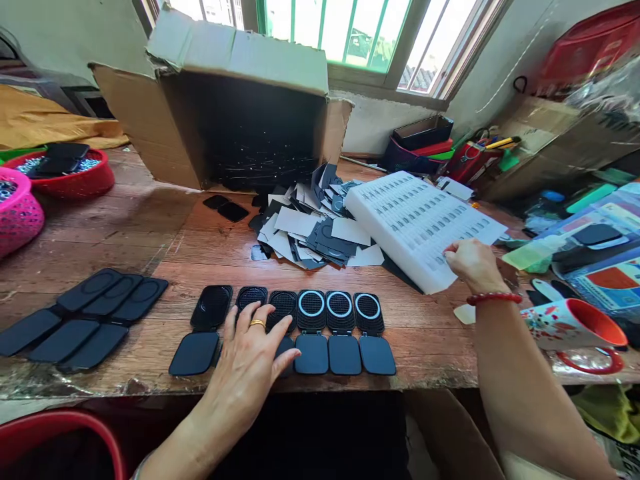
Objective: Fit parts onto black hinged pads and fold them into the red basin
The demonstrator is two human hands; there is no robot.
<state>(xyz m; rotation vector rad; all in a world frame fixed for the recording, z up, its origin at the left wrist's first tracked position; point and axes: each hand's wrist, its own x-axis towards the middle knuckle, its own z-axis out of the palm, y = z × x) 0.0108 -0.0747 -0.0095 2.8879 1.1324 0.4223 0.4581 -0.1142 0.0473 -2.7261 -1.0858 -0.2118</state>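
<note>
My left hand (255, 347), with a gold ring on one finger, lies fingers apart over a row of black hinged square cases, covering parts of several. Three cases at the right of the row carry a white ring (311, 303) on their upper halves; a case (212, 307) at the left end has no white ring. Over the near right corner of a white foam tray (400, 227) with rows of small slots, my right hand (473, 263) is closed in a pinch. What its fingertips hold, if anything, is too small to make out.
Grey and white cards (320, 227) are heaped before an open cardboard box (180, 127). More dark hinged cases (95, 320) lie on the left. A floral mug (565, 323) rests on its side at right. Red (95, 177) and pink (20, 220) baskets stand far left.
</note>
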